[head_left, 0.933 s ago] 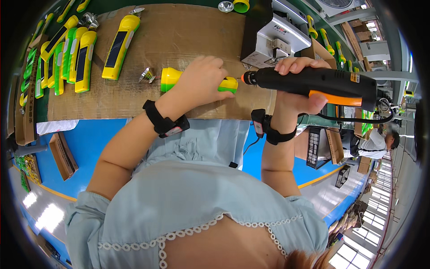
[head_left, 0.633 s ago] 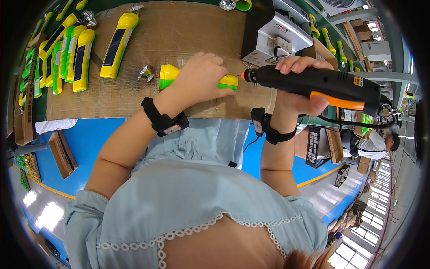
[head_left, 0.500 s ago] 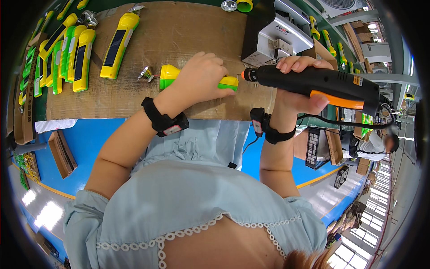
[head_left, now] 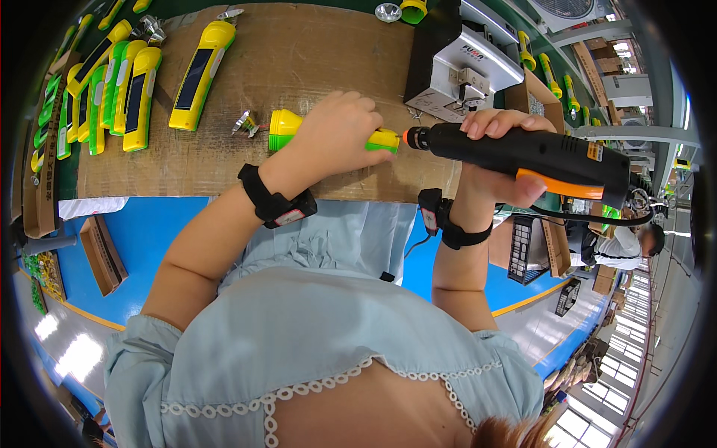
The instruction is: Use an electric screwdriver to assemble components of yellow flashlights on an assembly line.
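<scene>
My left hand (head_left: 334, 134) is wrapped over a yellow and green flashlight (head_left: 284, 128) lying on the cardboard sheet, with its wide head to the left and its narrow end toward the right. In my right hand (head_left: 502, 153) is a black and orange electric screwdriver (head_left: 515, 151), held level with its orange-ringed tip pointing left. That tip is at the flashlight's narrow end; whether it touches a screw there is too small to tell. Left of the flashlight head lies a small silver reflector with a bulb (head_left: 244, 124). My left palm hides the flashlight's middle.
A flashlight with a dark panel (head_left: 200, 75) lies on the cardboard (head_left: 299, 45); several more (head_left: 138, 97) are grouped at the left. A silver and black machine (head_left: 467, 63) stands at the back right, beside an open box of small parts (head_left: 539, 101). A cable trails from the screwdriver.
The screwdriver has shifted slightly left and down, its tip now closing on the flashlight's end. The flashlight and my left hand have barely moved.
</scene>
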A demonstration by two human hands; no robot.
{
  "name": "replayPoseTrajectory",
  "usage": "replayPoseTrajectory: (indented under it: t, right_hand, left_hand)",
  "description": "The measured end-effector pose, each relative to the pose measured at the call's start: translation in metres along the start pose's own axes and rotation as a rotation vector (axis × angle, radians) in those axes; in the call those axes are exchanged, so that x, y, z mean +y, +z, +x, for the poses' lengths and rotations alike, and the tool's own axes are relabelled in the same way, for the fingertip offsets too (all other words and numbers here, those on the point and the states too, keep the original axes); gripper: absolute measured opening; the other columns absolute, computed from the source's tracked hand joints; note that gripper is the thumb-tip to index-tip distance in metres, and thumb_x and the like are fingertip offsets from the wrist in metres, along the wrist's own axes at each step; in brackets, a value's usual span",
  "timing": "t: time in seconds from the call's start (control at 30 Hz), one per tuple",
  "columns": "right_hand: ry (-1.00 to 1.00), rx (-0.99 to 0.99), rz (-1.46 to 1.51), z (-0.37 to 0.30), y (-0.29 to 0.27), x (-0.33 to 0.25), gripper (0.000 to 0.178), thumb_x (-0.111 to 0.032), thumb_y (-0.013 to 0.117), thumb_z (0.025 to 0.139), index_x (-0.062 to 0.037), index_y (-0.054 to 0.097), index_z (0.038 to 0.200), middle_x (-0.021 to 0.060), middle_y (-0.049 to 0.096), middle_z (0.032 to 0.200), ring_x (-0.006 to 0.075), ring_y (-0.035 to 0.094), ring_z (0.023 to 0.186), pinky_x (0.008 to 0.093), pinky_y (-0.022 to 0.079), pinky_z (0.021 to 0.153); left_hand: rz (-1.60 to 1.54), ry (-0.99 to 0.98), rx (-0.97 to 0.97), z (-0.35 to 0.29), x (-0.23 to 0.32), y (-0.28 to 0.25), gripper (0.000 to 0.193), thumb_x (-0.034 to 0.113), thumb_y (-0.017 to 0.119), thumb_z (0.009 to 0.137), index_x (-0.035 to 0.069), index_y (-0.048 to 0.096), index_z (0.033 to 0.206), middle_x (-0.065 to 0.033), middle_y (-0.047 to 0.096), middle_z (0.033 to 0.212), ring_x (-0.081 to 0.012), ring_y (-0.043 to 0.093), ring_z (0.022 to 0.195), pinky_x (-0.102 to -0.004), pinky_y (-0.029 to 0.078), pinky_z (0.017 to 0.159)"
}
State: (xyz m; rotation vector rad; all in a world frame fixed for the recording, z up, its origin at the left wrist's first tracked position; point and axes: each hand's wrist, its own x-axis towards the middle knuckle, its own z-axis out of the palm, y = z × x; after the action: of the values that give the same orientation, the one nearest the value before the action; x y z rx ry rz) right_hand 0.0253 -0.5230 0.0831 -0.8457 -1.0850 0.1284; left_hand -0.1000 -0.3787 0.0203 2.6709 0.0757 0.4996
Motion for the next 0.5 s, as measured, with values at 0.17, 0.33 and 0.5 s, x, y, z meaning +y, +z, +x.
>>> replayPoseTrajectory:
  t: [0.17,0.33,0.5]
  right_hand:
    - [0.203,-0.03,-0.096,-0.007,0.011,-0.015,0.071,-0.064,0.062,0.072,-0.005,0.04,0.104,0.0118,0.053,0.078,0.0236,0.055,0.064,0.0372,0.047,0.061]
    - [0.257,-0.046,-0.121,-0.023,0.033,-0.019,0.065,-0.053,0.069,0.073,-0.0038,0.04,0.103,0.0131,0.053,0.078,0.0244,0.056,0.065,0.0376,0.048,0.063]
    - [0.267,0.028,0.031,-0.026,0.031,-0.012,0.062,-0.038,0.079,0.07,-0.0011,0.041,0.102,0.0116,0.052,0.079,0.0208,0.055,0.07,0.0327,0.049,0.065]
  left_hand:
    - [0.009,-0.021,-0.006,-0.021,0.022,0.007,0.044,0.036,0.072,0.067,0.006,0.06,0.097,-0.0094,0.053,0.093,-0.0268,0.052,0.09,-0.0359,0.041,0.079]
    - [0.139,-0.013,0.093,-0.035,0.033,0.018,0.053,0.032,0.071,0.068,0.002,0.053,0.107,-0.0105,0.052,0.098,-0.0257,0.051,0.093,-0.0351,0.04,0.08]
    - [0.09,-0.02,0.103,-0.033,0.032,0.019,0.052,0.031,0.072,0.067,0.002,0.054,0.106,-0.0103,0.052,0.099,-0.0255,0.052,0.094,-0.0346,0.04,0.081]
